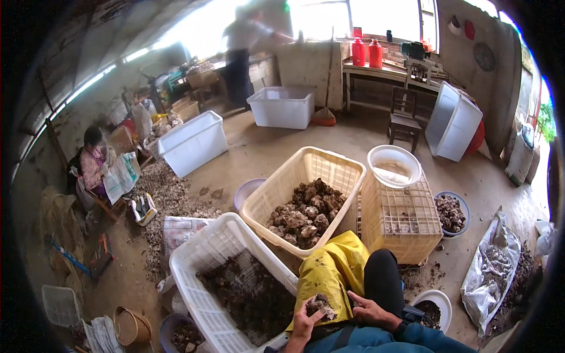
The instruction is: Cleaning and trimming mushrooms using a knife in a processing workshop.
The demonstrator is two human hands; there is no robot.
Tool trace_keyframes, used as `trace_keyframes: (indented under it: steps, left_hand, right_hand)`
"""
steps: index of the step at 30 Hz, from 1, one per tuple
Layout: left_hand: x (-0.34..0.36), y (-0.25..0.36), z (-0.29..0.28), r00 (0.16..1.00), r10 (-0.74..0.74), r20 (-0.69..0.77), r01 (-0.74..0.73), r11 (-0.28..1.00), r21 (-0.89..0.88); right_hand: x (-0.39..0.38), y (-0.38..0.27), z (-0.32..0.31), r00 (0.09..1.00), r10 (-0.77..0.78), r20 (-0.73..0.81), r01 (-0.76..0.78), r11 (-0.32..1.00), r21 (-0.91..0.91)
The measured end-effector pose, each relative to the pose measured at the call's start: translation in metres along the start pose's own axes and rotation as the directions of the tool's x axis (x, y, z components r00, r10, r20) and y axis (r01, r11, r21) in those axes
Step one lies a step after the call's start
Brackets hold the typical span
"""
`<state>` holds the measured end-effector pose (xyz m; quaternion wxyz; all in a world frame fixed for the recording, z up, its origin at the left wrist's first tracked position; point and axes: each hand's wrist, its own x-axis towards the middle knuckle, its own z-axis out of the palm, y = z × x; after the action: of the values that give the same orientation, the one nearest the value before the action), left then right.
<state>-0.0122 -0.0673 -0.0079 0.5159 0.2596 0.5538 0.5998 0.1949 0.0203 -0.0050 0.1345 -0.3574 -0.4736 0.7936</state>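
Observation:
My left hand point(307, 322) is closed around a rough, brown-grey lump point(320, 307), holding it over the yellow apron point(329, 267) on my lap. To its right is my right hand point(374, 310), with a finger stretched toward the lump and no object visible in it; its lower fingers are partly hidden. A white slotted crate point(197, 267) stands close on my left with dark crumbly dirt point(250, 294) at its bottom. Just ahead, a cream slotted crate point(347, 167) holds a heap of similar lumps point(309, 215).
An upturned crate point(400, 220) bears a white basin point(376, 154). Bowls of lumps point(450, 213) and dirt point(432, 315) stand on my right, near a silvery sack point(491, 270). White tubs point(194, 144) stand farther off. One person point(97, 159) sits at left; another point(241, 53) stands at the back.

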Motion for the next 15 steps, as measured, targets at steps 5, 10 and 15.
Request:
trace_keyframes:
  steps: [5, 10, 15]
  left_hand:
    - [0.0, 0.006, 0.002, 0.999, -0.017, 0.038, 0.017, 1.0, 0.018]
    - [0.0, 0.004, -0.004, 0.999, -0.012, 0.044, 0.013, 1.0, -0.025]
    - [0.0, 0.015, -0.006, 0.996, -0.019, 0.084, 0.02, 1.0, -0.005]
  right_hand:
    - [0.003, 0.011, -0.013, 1.0, 0.003, -0.023, -0.007, 0.983, -0.186]
    - [-0.001, -0.008, -0.002, 0.999, 0.006, -0.045, -0.02, 0.95, -0.311]
    - [-0.002, -0.009, -0.006, 0.992, 0.114, -0.056, -0.126, 0.941, -0.315]
